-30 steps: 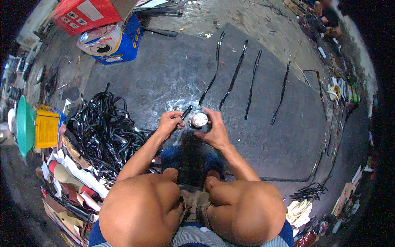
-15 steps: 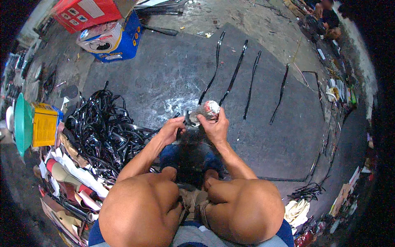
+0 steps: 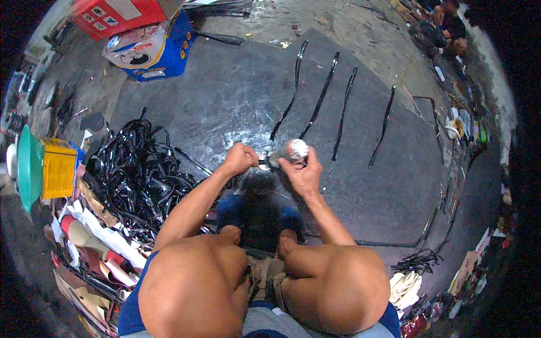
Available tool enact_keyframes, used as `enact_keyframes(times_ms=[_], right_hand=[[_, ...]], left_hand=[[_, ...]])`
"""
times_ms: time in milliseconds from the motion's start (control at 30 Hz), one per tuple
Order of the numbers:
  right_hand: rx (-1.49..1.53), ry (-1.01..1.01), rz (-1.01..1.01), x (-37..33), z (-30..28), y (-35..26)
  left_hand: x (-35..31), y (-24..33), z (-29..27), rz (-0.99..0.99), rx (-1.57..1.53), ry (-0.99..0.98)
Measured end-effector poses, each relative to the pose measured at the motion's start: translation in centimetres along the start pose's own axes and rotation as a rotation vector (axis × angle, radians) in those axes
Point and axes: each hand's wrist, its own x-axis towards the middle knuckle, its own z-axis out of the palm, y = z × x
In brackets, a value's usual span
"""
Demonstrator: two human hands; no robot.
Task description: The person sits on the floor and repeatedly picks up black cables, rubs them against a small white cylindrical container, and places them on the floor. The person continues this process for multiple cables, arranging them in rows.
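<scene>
My left hand (image 3: 241, 159) is closed in a pinch on a short dark strip (image 3: 263, 162), which runs toward my right hand. My right hand (image 3: 304, 177) grips a rounded lump with a white and red top (image 3: 297, 149); its grey lower part is blurred, so its kind is unclear. Both hands are above the dark floor sheet (image 3: 214, 107), in front of my knees. Beyond them, several glossy black strips (image 3: 321, 97) lie spaced side by side on the sheet. A tangled heap of black strips (image 3: 138, 174) sits left of my left forearm.
A red box (image 3: 121, 17) rests on a blue and white box (image 3: 160, 53) at the far left. Nearer stand a yellow tin (image 3: 59, 169) and a green disc-shaped thing (image 3: 29, 169). Scraps (image 3: 93, 236) lie at the left, a cream cloth bundle (image 3: 404, 288) at the right. Another person (image 3: 451, 25) sits far right.
My left hand has moved away from me and turned, with the dark strip still at its fingers. My right hand and the lump have shifted slightly right, widening the gap between the hands.
</scene>
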Motion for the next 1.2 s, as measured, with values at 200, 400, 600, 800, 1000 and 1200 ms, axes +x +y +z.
enact_keyframes(times_ms=[200, 400, 600, 800, 1000, 1200], right_hand=[[-0.312, -0.087, -0.336, -0.8, 3.1, 1.9], [-0.102, -0.321, -0.161, -1.5, 2.4, 0.8], [-0.102, -0.235, 0.218, 1.2, 3.6, 7.6], [-0.024, -0.166, 0.245, 2.0, 5.7, 10.4], [0.576, -0.082, 0.373, 1.5, -1.5, 0.3], [1.035, -0.060, -0.011, 1.4, -17.0, -12.3]], left_hand=[[0.4, 0.8, -0.1, 0.045, 0.279, -0.041], [-2.7, 4.0, -0.3, 0.680, 0.145, 0.074], [-3.7, 5.1, -0.1, 0.564, 0.173, -0.007], [-3.6, 5.7, -0.1, 0.588, 0.142, 0.005], [-3.4, 4.9, -0.5, 0.549, 0.181, -0.009], [-2.6, 4.3, 0.1, 0.572, 0.229, 0.015]])
